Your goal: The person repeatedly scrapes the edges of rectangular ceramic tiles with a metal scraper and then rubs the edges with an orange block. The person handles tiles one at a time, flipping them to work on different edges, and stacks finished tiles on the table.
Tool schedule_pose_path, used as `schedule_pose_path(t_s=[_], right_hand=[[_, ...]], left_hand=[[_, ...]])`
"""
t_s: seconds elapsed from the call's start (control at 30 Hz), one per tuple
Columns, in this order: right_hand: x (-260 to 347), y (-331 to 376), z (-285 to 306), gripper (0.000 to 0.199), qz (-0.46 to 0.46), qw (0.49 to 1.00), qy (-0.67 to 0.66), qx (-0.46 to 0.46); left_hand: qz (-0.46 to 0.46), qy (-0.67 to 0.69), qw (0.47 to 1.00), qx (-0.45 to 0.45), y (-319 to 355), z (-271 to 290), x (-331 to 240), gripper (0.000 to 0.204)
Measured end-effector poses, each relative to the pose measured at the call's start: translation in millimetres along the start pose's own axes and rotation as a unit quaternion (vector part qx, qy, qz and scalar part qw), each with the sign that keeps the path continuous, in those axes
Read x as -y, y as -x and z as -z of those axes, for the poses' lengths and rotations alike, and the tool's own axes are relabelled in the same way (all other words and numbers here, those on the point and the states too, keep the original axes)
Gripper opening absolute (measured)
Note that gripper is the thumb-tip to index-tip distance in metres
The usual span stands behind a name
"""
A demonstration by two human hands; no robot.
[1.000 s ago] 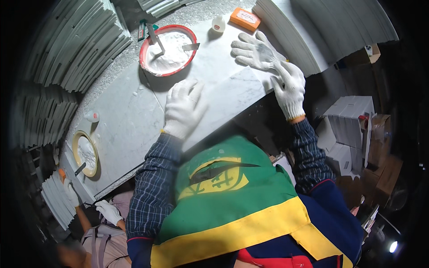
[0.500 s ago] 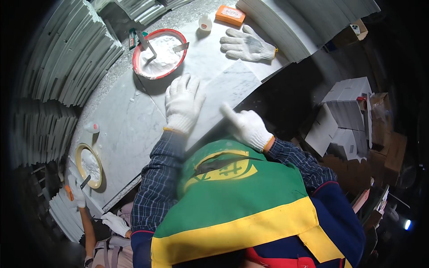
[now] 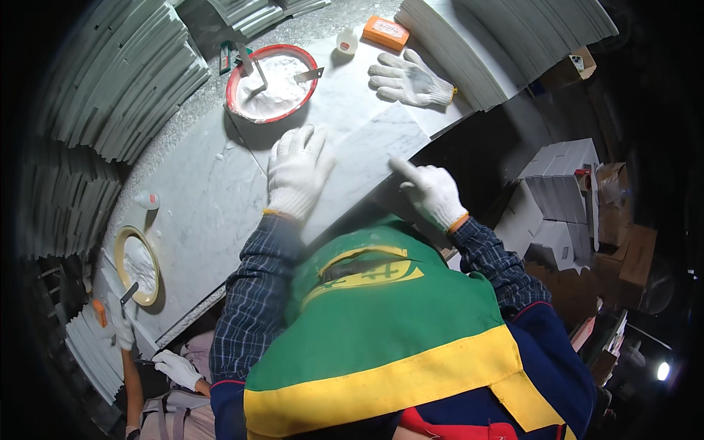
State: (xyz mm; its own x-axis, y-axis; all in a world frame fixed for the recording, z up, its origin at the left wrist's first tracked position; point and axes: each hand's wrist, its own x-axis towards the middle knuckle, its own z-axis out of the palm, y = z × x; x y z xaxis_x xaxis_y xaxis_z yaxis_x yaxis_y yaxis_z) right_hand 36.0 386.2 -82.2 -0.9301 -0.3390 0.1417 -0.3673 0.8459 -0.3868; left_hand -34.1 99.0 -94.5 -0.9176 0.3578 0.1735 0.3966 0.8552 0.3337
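My left hand point(image 3: 297, 172), in a white knit glove, lies flat with spread fingers on a white marble tile point(image 3: 363, 158) that rests on the marble bench point(image 3: 198, 213). At the tile's near right edge is my right hand point(image 3: 433, 192), also gloved. Its index finger is stretched out and touches that edge, and it holds nothing. A loose white glove point(image 3: 411, 79) lies on the bench beyond the tile.
A red bowl point(image 3: 233, 92) of white paste with putty knives stands at the back, near a small white bottle point(image 3: 347, 40) and an orange box point(image 3: 386, 31). Tile stacks point(image 3: 110, 81) flank the bench. A yellow-rimmed plate point(image 3: 119, 249) sits left. Another person's gloved hand point(image 3: 176, 367) shows at lower left.
My right hand has drawn back from beside the loose glove to the near right edge of the tile. My left hand has stayed flat on the tile.
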Motion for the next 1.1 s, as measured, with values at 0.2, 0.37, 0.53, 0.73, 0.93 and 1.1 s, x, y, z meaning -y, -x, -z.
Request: schedule_pose_path(t_s=[0.2, 0.37, 0.53, 0.73, 0.93, 1.1], right_hand=[[5.5, 8.3, -9.6, 0.069, -0.032, 0.998, -0.057, 0.019], [24.0, 10.9, -23.7, 0.064, 0.034, 0.997, -0.047, 0.052], [27.4, 6.3, -24.2, 0.062, 0.131, 0.979, -0.094, 0.127], [-11.2, -28.7, 5.5, 0.033, 0.188, 0.972, -0.129, -0.059], [-101.6, -118.2, 39.9, 0.042, -0.109, 0.979, 0.08, -0.152], [-133.9, -162.5, 28.2, 0.065, -0.277, 0.956, 0.097, -0.007]], left_hand=[[0.003, 0.006, 1.0, -0.003, -0.3, 5.3, -1.6, 0.056], [0.005, 0.019, 1.0, -0.002, -0.6, 7.5, -2.9, 0.054], [0.002, 0.029, 0.999, -0.017, -0.7, 11.6, -5.0, 0.051], [0.005, 0.038, 0.999, -0.026, -2.7, 15.6, -8.3, 0.049], [0.008, 0.035, 0.999, -0.041, -0.7, 11.8, -7.1, 0.046], [0.008, 0.04, 0.998, -0.05, -0.2, 10.0, -5.3, 0.045]])
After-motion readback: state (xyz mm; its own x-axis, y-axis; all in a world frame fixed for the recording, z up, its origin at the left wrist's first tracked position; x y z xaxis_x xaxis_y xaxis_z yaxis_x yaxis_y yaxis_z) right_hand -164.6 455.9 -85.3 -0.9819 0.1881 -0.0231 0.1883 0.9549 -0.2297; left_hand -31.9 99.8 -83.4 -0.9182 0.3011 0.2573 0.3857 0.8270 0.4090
